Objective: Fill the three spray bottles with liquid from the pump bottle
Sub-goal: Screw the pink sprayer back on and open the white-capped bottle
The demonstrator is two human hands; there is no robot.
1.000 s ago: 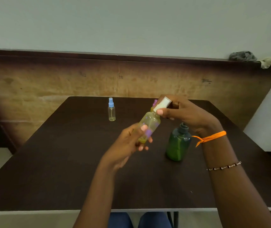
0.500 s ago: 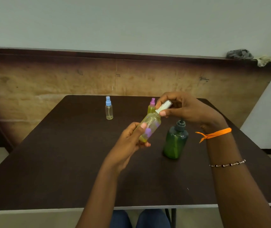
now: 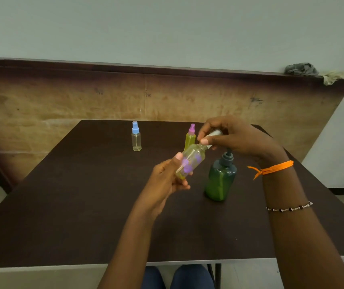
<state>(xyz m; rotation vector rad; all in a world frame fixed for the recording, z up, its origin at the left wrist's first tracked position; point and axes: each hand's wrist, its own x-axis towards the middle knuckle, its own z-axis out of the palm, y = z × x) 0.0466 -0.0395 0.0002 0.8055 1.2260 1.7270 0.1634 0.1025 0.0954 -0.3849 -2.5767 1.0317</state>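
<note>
My left hand [image 3: 168,180] grips a small clear spray bottle [image 3: 190,161] with yellowish liquid and purple marks, tilted above the table. My right hand [image 3: 233,138] pinches its white cap [image 3: 213,135] at the bottle's neck. The green pump bottle [image 3: 220,180] stands upright just below my right hand. A spray bottle with a blue top [image 3: 136,137], almost without liquid, stands at the back. A yellow-filled spray bottle with a pink top [image 3: 190,137] stands behind the one I hold.
The dark brown table [image 3: 73,195] ends at a near edge above my knees. A brown panelled wall runs behind it, with crumpled rags [image 3: 301,69] on its ledge at the right.
The held bottle and both hands stay in about the same place. My right fingers have shifted round the white cap, which now shows less between them.
</note>
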